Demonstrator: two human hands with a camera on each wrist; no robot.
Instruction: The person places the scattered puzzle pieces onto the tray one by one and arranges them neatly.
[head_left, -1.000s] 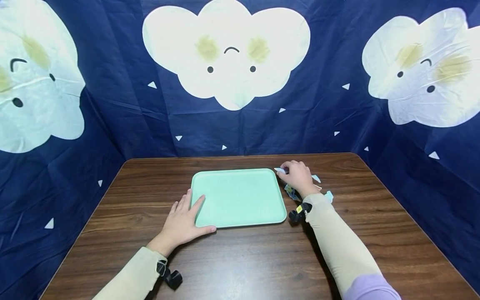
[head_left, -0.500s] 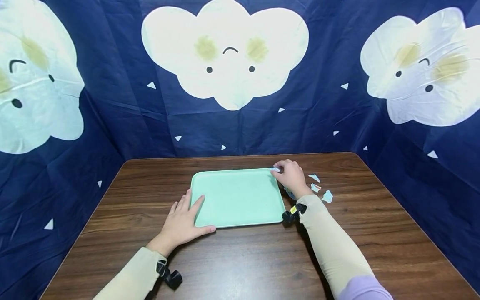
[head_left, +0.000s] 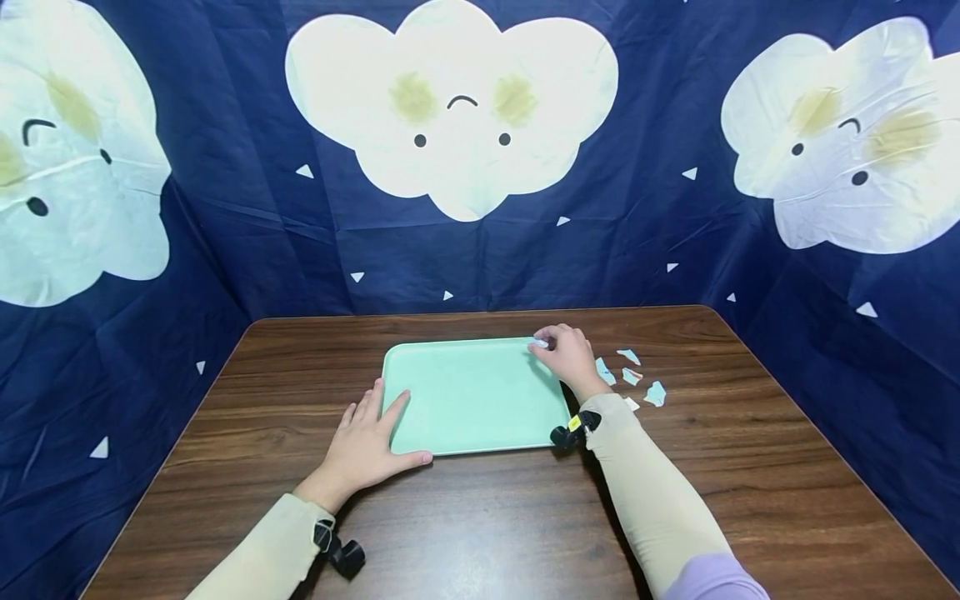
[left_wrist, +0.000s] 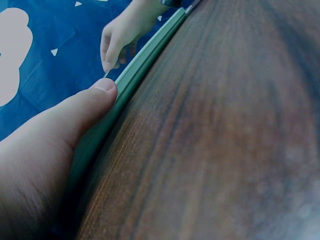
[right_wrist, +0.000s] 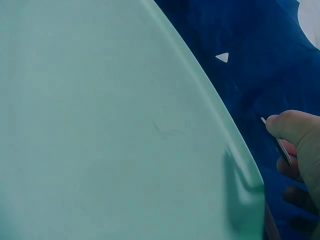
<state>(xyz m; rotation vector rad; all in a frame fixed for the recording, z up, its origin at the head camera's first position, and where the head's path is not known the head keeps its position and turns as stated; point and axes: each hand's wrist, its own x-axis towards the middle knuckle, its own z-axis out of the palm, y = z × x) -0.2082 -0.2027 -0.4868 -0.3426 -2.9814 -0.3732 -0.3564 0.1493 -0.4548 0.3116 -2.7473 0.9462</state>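
A mint-green rectangular tray lies on the wooden table. My left hand rests on its near-left corner, fingers spread over the left edge and the thumb along the near rim. At the far-right corner of the tray, my right hand pinches a small, thin, flat piece, pale blue in the head view, between thumb and fingers. In the right wrist view this piece is edge-on, beyond the tray rim. The pinched piece's print is hidden.
Several irregular light-blue flat pieces lie scattered on the table to the right of the tray, some partly behind the right wrist. A navy curtain with white clouds hangs around the table.
My right hand has moved left with the thin piece, from beside the tray to its far-right corner, uncovering more loose pieces. The left hand has stayed put.
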